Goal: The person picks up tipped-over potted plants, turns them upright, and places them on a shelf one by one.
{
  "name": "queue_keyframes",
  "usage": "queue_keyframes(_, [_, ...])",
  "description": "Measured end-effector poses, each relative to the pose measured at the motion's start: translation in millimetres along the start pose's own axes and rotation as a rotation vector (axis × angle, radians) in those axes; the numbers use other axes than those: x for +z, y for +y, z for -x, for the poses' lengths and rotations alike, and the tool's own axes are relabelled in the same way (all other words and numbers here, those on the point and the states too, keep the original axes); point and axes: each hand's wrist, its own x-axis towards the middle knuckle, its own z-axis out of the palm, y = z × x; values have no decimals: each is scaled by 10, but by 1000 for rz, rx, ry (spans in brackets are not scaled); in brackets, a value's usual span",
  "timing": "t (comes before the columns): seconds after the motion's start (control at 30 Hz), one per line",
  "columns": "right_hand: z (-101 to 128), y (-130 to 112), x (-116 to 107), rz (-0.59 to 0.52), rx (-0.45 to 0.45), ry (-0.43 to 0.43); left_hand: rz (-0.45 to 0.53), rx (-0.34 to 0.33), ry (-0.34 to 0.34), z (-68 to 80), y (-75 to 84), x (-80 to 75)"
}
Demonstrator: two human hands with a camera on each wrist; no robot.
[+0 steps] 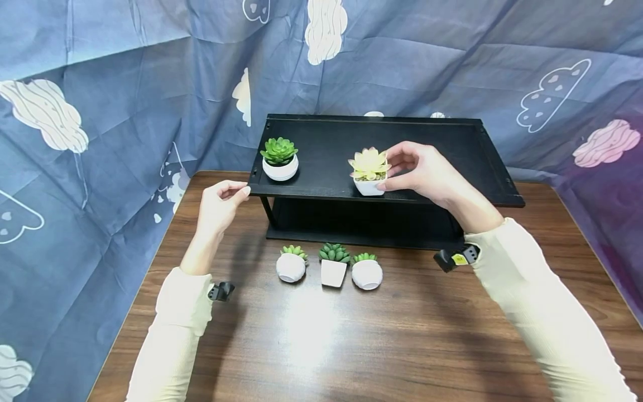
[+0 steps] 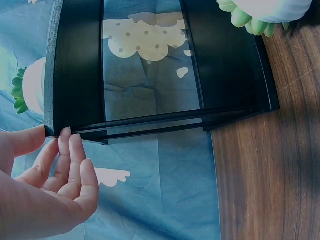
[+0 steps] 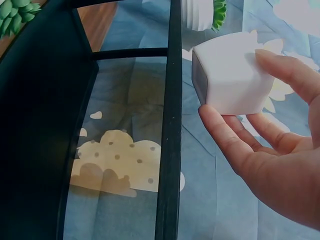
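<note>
At frame centre, on the black shelf's [image 1: 452, 162] front edge, the right hand [image 1: 427, 173] pinches the pale succulent's small white pot [image 1: 369, 186], seemingly light, stiff and smooth, best held by its sides, while the left hand [image 1: 218, 204], fingers relaxed, touches the shelf corner.

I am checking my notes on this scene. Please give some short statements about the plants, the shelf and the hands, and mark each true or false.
1. The right hand holds the pale yellow plant on the shelf. True.
2. The left hand holds a pot. False: it only touches the shelf's corner.
3. Three small plants stand on the table. True.
4. The green plant stands on the shelf's right side. False: left side.
</note>
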Motion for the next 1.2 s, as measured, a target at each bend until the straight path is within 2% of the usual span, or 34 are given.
queue_keyframes(0.43, [-273, -37, 120, -77, -4, -31, -2, 1, -4, 4, 14, 0])
queue_keyframes(1.2, [-503, -30, 355, -141, 20, -34, -6, 2, -6, 3, 8, -1])
